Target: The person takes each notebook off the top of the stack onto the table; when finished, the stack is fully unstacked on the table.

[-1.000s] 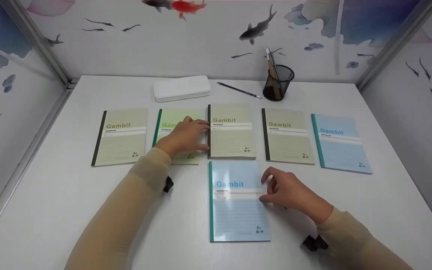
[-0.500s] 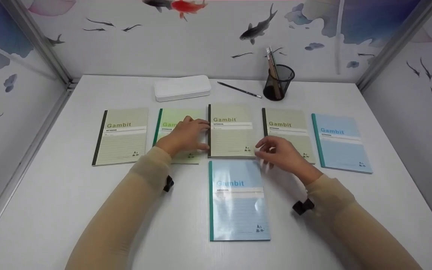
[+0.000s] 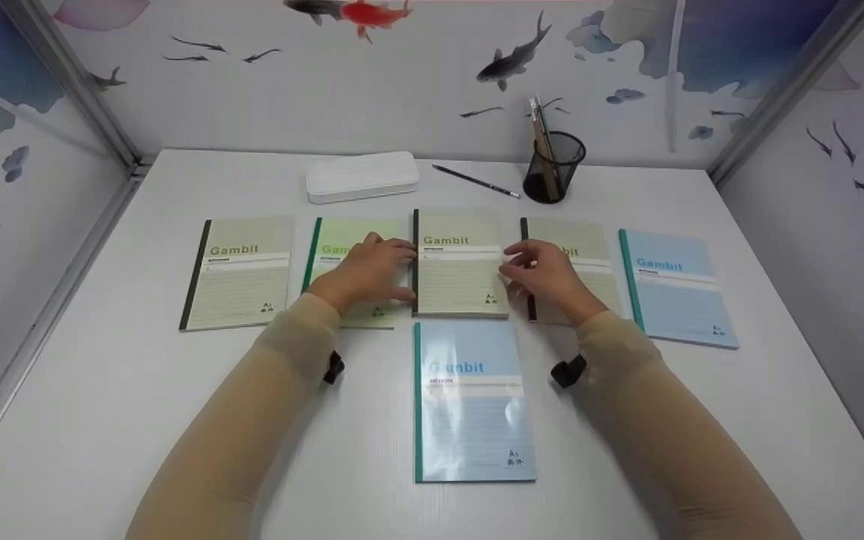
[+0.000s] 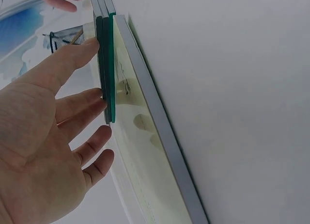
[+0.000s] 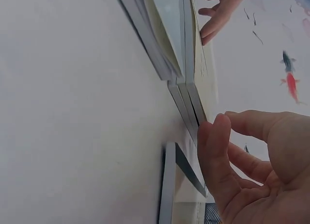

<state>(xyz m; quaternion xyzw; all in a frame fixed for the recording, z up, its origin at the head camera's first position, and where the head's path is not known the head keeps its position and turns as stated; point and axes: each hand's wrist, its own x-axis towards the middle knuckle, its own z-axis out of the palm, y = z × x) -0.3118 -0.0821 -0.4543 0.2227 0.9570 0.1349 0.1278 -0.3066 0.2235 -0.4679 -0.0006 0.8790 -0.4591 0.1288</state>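
A stack of notebooks, topped by an olive-beige notebook [image 3: 462, 289], lies in the middle of the back row. My left hand [image 3: 363, 274] reaches across a green notebook [image 3: 336, 231], its thumb and fingertips at the stack's left edge. In the left wrist view, the fingers spread along dark and green spines [image 4: 107, 69]. On the opposite side, my right hand [image 3: 548, 277] holds its bent fingertips and thumb against the stack's right edge, above another beige notebook [image 3: 578, 229]. The right wrist view shows these fingers at a corner of the layered page edges [image 5: 193, 95].
Nearer me lies a glossy blue notebook [image 3: 469, 435]. A beige notebook [image 3: 241, 289] and a blue notebook [image 3: 679, 311] end the row. Behind stand a white case [image 3: 362, 180] and a mesh pen cup [image 3: 552, 180], with a pencil [image 3: 475, 181] between them.
My right hand has moved away from me, from the front blue notebook's right edge to the right edge of the middle stack. My left hand has stayed in place.
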